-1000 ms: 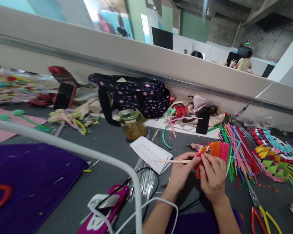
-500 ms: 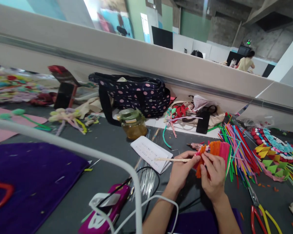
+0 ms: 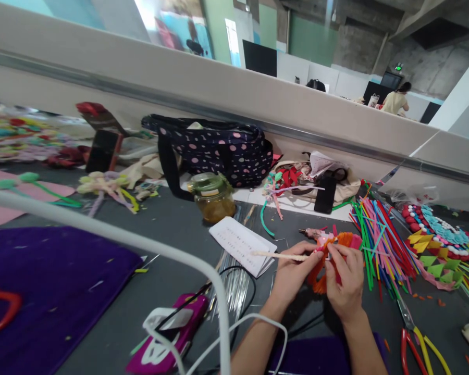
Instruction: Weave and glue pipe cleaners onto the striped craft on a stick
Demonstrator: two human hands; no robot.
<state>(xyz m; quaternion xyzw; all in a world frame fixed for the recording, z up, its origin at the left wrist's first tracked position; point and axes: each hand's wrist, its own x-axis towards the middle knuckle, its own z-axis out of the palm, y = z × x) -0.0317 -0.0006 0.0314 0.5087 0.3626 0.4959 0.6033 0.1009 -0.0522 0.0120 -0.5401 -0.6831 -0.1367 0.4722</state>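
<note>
Left hand: fingertips pinched on a pale stick that juts leftward, level over the notepad. Right hand: thumb and forefinger pressed together on the near edge of an orange fan of pipe cleaners, other fingers curled below it. Fan held just above the grey table, between both hands, its pink tip touching the stick's end. Just right of the fan, a loose heap of coloured stems, green, pink and red, fanned across the table. Further right, a beaded piece with yellow and green triangles. Pliers with yellow and red handles near the right forearm. Behind the notepad, a jar with a green lid, then a spotted bag against the partition. Near left, a magenta case under white cable, and purple cloth beyond.
</note>
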